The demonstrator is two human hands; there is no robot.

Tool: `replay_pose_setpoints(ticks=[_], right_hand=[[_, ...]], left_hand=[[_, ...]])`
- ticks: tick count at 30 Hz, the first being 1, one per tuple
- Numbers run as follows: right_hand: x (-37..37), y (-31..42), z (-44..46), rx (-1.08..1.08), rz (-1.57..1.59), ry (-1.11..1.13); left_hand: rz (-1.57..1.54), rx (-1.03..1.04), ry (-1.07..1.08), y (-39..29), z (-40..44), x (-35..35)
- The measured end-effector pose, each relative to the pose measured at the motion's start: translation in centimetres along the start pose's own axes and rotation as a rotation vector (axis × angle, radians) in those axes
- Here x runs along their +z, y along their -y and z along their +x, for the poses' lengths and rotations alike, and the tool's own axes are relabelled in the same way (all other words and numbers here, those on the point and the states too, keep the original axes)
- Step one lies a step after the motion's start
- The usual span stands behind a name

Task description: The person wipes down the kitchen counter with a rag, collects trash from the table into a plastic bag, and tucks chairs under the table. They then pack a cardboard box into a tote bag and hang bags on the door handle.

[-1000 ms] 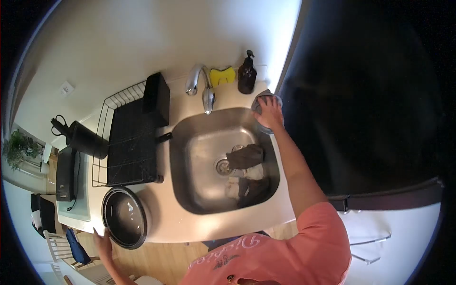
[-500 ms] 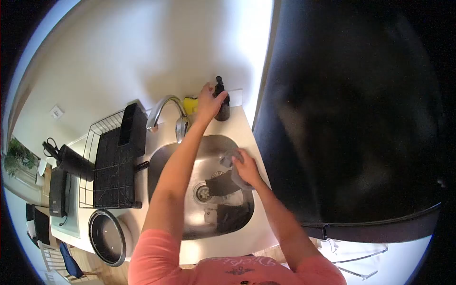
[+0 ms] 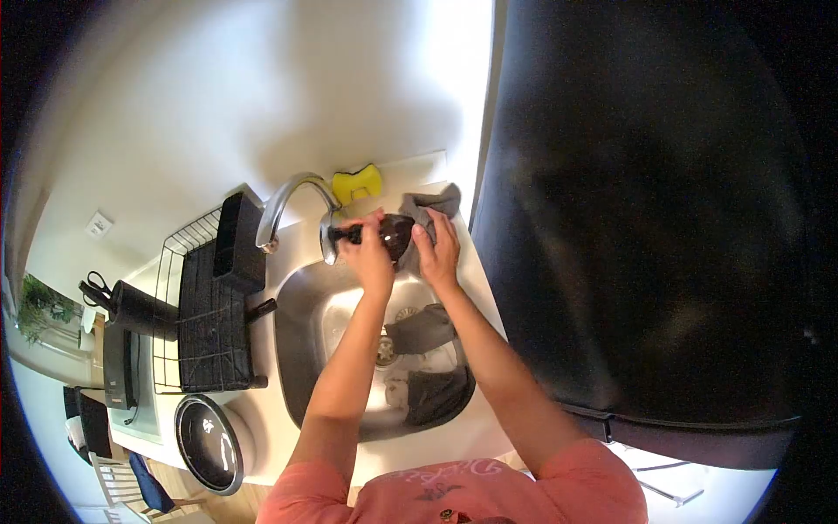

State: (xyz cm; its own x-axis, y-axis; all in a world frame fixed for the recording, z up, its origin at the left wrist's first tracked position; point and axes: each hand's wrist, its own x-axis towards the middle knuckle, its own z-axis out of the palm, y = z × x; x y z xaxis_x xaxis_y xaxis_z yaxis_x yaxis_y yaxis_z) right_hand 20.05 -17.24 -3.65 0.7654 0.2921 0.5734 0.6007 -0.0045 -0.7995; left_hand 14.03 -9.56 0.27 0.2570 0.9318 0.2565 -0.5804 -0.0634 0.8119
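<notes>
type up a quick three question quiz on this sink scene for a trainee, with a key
1. True or false: the dark bottle stands upright.
2. Which hand has the grey cloth? A) left B) right C) neither
3. Fill in: dark cloths lie in the ____.

Key:
1. False; it is tipped sideways, the left hand near its pump end.
2. B, the right hand.
3. Sink.
</notes>
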Motion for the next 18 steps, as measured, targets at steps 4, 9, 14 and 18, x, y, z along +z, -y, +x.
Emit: replay_pose_setpoints(ticks=[4, 9, 14, 18], right_hand=[[1.1, -0.8, 0.6, 0.309, 0.075, -0.037], [0.2, -6.8, 7.0, 0.08, -0.395, 0.053], [8.9, -7.2, 4.4, 0.122, -1.08, 0.411], [13.0, -4.8, 1.7, -0.135, -0.839, 0.511]], left_hand=[[0.121, 0.029, -0.098, -4.4, -0.2, -4.1], [0.165, 0.046, 0.053, -8.7, -1.4, -10.2], [0.202, 0.088, 0.148, -11.6, -1.7, -13.2], [0.255, 0.106, 0.16, -13.2, -1.5, -13.7]])
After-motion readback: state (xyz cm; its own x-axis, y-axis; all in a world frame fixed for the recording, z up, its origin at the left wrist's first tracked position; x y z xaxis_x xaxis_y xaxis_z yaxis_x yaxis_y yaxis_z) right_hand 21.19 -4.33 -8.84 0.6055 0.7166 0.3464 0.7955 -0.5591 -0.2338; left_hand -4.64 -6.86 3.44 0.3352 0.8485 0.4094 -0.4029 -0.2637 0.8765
